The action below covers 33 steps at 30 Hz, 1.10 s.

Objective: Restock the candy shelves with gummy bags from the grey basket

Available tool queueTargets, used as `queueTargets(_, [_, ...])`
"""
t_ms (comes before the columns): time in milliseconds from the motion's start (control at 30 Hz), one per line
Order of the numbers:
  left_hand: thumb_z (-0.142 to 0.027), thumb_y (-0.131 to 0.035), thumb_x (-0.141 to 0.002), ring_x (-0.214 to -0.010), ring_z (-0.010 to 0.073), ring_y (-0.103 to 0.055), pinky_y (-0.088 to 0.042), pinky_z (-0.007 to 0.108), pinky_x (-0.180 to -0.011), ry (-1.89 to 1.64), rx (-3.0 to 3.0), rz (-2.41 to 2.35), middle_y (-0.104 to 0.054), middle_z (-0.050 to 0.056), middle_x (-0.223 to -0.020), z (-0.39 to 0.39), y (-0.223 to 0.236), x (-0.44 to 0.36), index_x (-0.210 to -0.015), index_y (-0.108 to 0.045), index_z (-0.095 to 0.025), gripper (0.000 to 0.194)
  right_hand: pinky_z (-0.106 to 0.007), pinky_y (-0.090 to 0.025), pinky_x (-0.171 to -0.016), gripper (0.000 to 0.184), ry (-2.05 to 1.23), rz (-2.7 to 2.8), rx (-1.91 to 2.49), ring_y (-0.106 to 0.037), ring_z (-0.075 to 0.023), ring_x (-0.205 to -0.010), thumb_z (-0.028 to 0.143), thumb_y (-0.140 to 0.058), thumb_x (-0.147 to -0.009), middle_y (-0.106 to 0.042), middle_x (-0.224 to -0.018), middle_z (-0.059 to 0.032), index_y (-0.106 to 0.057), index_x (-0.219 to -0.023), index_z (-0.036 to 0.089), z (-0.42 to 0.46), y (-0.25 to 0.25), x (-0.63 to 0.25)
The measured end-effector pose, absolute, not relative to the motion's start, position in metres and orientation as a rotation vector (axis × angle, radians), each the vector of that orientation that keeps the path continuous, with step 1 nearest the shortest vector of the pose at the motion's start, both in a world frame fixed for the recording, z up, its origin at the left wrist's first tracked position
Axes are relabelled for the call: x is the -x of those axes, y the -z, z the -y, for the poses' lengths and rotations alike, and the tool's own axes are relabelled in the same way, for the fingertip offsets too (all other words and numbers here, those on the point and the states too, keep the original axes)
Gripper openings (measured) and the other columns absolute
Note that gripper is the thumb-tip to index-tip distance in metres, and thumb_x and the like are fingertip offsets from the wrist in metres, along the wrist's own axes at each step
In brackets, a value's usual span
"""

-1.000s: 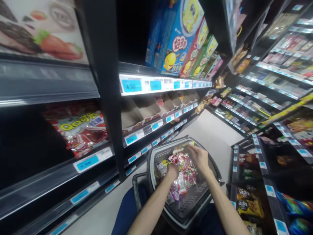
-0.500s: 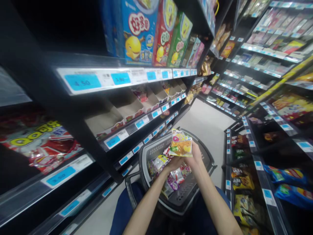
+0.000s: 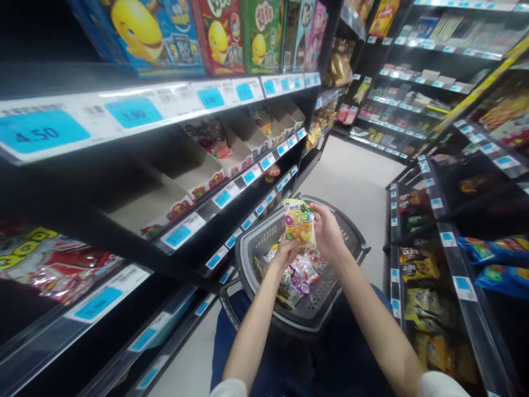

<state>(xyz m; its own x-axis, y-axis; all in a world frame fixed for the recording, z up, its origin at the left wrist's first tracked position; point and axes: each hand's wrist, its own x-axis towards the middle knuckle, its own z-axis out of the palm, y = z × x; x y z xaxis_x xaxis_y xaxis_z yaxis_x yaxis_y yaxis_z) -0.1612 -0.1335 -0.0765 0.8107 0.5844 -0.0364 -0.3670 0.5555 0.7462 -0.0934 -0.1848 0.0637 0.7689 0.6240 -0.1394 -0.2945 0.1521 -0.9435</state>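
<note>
A yellow and white candy packet (image 3: 298, 225) with pictures of orange fruit is held upright between my hands, above a dark grey shopping basket (image 3: 253, 234). My right hand (image 3: 326, 229) grips the packet's right edge, fingers at its upper corner. At the lower left, my left hand (image 3: 286, 255) pinches it between thumb and fingers. Beneath, several candy packets in purple, red and clear wrappers (image 3: 300, 278) lie in the basket. The packet and hands hide part of them.
At left stands a shelf rack with price labels (image 3: 177, 234), cardboard trays (image 3: 177, 165) and colourful boxes (image 3: 219, 38). Snack bags (image 3: 419, 267) fill the low shelves at right. A pale floor aisle (image 3: 351, 160) runs ahead to more shelves.
The packet has turned more upright and narrower to my view. My left hand has moved from beneath it to its lower left edge. The view has shifted, with the left shelves looking nearer.
</note>
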Motion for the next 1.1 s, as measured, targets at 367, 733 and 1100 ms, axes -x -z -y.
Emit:
queueTargets(367, [-0.033,-0.092,-0.054,-0.08,0.0155,-0.068,-0.052,0.027,-0.079,-0.767,-0.9,-0.379,-0.074,0.004,-0.092,0.13,0.072,0.149,-0.099,-0.068,-0.014,0.055,-0.021,-0.049,-0.058,0.044,-0.619,0.034,1.184,-0.064,-0.0128,-0.077,0.011,-0.077,-0.064,-0.072,-0.099,-0.0008,-0.062,-0.105,0.02,0.192,-0.053,0.048])
queueTargets(733, [-0.032,-0.094,-0.049,-0.081,0.0165,-0.068,-0.052,0.028,-0.081,-0.769,-0.924,-0.377,-0.074,0.005,-0.094,0.128,0.079,0.147,-0.101,-0.069,-0.014,0.061,-0.027,-0.056,-0.067,0.037,-0.584,-0.007,1.117,-0.066,-0.015,-0.077,0.014,-0.077,-0.072,-0.072,-0.093,0.0002,-0.063,-0.106,0.02,0.187,-0.05,0.056])
queueTargets(1100, [-0.036,-0.093,-0.053,-0.083,0.0161,-0.069,-0.053,0.029,-0.082,-0.729,-0.904,-0.378,-0.074,0.005,-0.096,0.132,0.072,0.15,-0.097,-0.067,-0.015,0.055,-0.029,-0.055,-0.07,0.039,-0.506,-0.016,1.128,-0.068,-0.0173,-0.089,0.018,-0.077,-0.073,-0.072,-0.104,-0.0029,-0.06,-0.108,0.021,0.183,-0.04,0.051])
